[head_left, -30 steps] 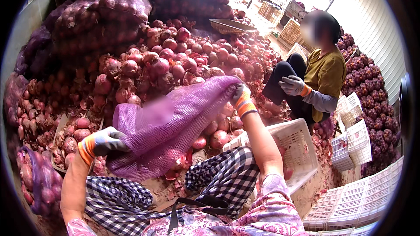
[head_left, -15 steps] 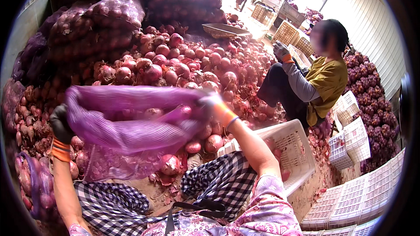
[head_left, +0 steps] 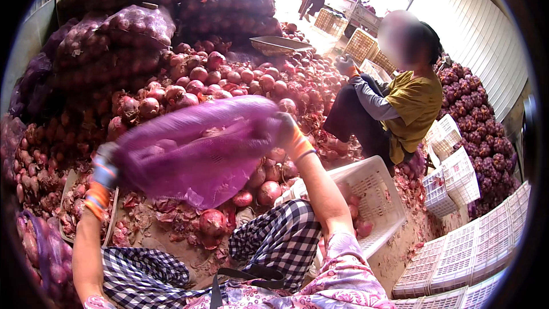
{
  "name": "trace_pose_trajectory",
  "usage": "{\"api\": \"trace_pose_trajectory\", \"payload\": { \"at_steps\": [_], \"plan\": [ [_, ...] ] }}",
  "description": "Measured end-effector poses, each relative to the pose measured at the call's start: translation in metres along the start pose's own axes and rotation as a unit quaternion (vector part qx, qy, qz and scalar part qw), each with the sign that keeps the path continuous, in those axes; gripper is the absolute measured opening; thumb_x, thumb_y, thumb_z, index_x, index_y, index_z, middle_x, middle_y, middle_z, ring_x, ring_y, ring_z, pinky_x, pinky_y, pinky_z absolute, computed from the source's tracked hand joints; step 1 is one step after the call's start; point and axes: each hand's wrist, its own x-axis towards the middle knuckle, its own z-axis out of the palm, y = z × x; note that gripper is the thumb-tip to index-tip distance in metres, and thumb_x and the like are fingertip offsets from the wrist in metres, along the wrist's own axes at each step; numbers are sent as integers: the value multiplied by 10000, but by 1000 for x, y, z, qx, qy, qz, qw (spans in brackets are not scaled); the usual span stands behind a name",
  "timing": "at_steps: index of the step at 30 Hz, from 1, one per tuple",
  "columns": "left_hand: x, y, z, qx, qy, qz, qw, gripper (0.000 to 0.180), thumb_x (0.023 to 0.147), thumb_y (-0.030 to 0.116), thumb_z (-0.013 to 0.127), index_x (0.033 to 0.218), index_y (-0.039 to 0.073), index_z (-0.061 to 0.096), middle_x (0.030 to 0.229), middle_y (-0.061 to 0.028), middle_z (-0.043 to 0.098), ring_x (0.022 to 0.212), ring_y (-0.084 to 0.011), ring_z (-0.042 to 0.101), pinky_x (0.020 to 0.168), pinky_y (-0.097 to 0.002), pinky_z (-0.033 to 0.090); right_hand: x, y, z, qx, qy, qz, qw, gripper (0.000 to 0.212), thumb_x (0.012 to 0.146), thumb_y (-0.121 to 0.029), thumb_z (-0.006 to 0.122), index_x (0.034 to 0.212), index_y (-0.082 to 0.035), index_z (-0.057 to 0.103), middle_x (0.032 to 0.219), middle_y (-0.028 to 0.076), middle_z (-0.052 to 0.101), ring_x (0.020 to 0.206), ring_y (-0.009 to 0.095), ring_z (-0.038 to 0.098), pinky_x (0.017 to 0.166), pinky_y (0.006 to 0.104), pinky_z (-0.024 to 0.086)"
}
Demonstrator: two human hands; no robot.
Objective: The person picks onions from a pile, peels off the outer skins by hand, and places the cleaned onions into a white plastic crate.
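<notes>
A purple mesh sack (head_left: pixel 194 143) is stretched between my two gloved hands, its upper rim spread wide above the floor. My left hand (head_left: pixel 106 166), in a grey-blue glove with an orange cuff, is closed on the sack's left end. At the other end, my right hand (head_left: pixel 287 133) grips the rim. Both hands are somewhat blurred. Red onions show faintly behind the mesh; whether any lie inside, I cannot tell. Just below the sack, a large red onion (head_left: pixel 213 223) lies by my foot.
A white plastic crate (head_left: pixel 380 194) with some onions stands by my right knee. Ahead spreads a big onion heap (head_left: pixel 229 83), with filled mesh sacks (head_left: pixel 229 3) stacked behind. A co-worker (head_left: pixel 414 103) sits at the right. Stacked white crates (head_left: pixel 457 263) line the lower right.
The sack has swung and tilted, its right side rising and its lower part moving right. My left hand has shifted right and slightly down, uncovering a tray beside it.
</notes>
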Motion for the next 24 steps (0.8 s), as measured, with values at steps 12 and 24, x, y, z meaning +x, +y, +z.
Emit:
{"api": "trace_pose_trajectory", "payload": {
  "at_steps": [12, 24],
  "plan": [
    [-8, -60, -148, -395, -3, -115, 911, 353, 883, 270, 408, 1070, 20, 573, 1088, -78, 580, 960, -157, 555, 864, -294, 425, 35, -117, 73, 329, -81, 275, 900, 364, 693, -38, 639, 1053, -27, 588, 852, 48, 638, 698, 102, 581, 618, 235, 501],
    [10, 39, -31, -230, -11, -223, 947, 162, 780, 56, 558, 920, 17, 630, 814, -33, 628, 695, -121, 572, 676, -250, 472, 21, -70, 58, 660, -79, 200, 720, 247, 848, -52, 460, 1073, 8, 541, 982, 96, 610, 840, 176, 607, 758, 292, 511]
  ]
}}
